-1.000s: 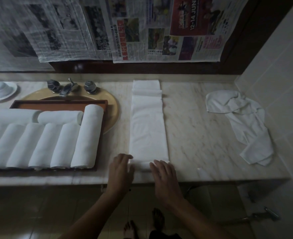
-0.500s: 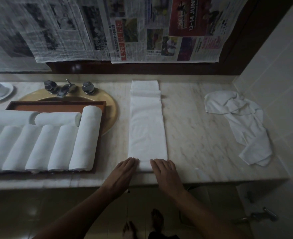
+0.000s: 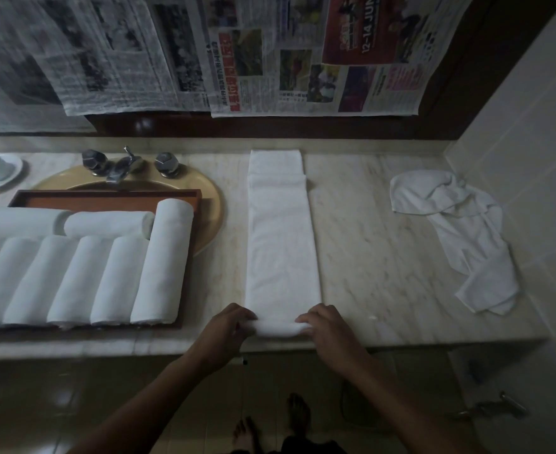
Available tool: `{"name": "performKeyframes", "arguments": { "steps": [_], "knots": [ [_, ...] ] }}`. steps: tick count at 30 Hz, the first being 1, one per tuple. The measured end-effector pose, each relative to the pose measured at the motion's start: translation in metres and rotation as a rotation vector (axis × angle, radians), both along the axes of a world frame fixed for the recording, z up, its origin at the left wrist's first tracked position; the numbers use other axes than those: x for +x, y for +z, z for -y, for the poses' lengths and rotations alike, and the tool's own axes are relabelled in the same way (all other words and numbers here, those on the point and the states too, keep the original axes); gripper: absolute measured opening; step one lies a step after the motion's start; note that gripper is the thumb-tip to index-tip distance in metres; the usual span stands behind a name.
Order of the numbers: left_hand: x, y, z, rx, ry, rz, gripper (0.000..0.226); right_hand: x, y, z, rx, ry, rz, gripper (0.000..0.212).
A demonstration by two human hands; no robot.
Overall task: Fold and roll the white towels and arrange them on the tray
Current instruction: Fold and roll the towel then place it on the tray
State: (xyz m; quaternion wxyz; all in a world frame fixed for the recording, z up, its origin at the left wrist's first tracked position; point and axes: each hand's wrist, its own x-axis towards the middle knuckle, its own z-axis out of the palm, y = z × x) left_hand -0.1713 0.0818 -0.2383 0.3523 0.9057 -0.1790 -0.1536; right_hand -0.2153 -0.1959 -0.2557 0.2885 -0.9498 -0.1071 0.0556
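Centre frame: folded towel (image 3: 281, 244) lies as a long narrow strip on the marble counter (image 3: 378, 257), running from the back edge toward the front lip. Its far end shows a crosswise fold. Its near end is turned up into a small roll, just inside the front lip.

Left hand (image 3: 227, 326): fingers curled over the left end of that roll, gripping it. Right hand (image 3: 327, 329): same hold on the right end. Both wrists hang past the counter edge.

Room as I read it: a wide bare stretch of marble right of the strip, up to the crumpled towel (image 3: 459, 231), which lies near the tiled wall (image 3: 515, 152); its lower corner comes close to the front lip. Left of the strip, only a narrow bare band before the wooden tray (image 3: 106, 194).

Tray sits partly over the sink basin (image 3: 211, 204), below the faucet (image 3: 122, 165). Rolled towels (image 3: 162, 263) fill it in a row, ends toward me, two more crosswise behind; a bare strip remains along the tray's far rim. Left part of the tray is cut off by the frame.
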Motion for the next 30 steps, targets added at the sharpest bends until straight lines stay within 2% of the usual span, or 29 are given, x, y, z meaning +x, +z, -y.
{"name": "performKeyframes", "arguments": {
  "steps": [5,7,11,14,17,19,22,24,28,30],
  "knots": [
    [0.016,0.002,0.001,0.024,0.071,-0.14,0.015,0.014,0.019,-0.002,-0.073,-0.105,-0.102,0.022],
    [0.024,0.004,0.001,0.038,0.075,-0.183,0.011,0.016,0.022,-0.008,-0.043,-0.156,-0.097,0.022],
    [0.035,0.009,0.004,0.038,0.151,-0.276,0.011,0.006,0.02,-0.028,-0.134,-0.241,0.111,0.044],
    [0.04,0.011,0.007,0.039,0.186,-0.325,0.015,-0.016,0.011,-0.048,-0.181,-0.13,0.292,0.044],
    [0.041,0.017,0.01,0.068,0.174,-0.345,0.019,-0.038,-0.001,-0.062,-0.255,-0.072,0.248,0.059],
    [0.034,0.022,0.016,0.102,0.183,-0.254,0.021,-0.044,-0.009,-0.061,-0.315,-0.035,0.176,0.075],
    [0.004,0.015,0.027,0.198,0.198,0.23,0.031,-0.038,-0.014,-0.056,-0.318,-0.006,0.187,0.08],
    [-0.02,0.005,0.039,0.243,0.072,0.402,0.044,-0.031,-0.014,-0.054,-0.334,0.0,0.212,0.077],
    [-0.037,-0.022,0.053,0.357,-0.083,0.459,0.085,-0.019,-0.008,-0.051,-0.395,0.008,0.149,0.077],
    [-0.027,-0.027,0.05,0.391,-0.112,0.434,0.089,-0.012,-0.005,-0.05,-0.408,0.02,0.139,0.073]
  ]
}}
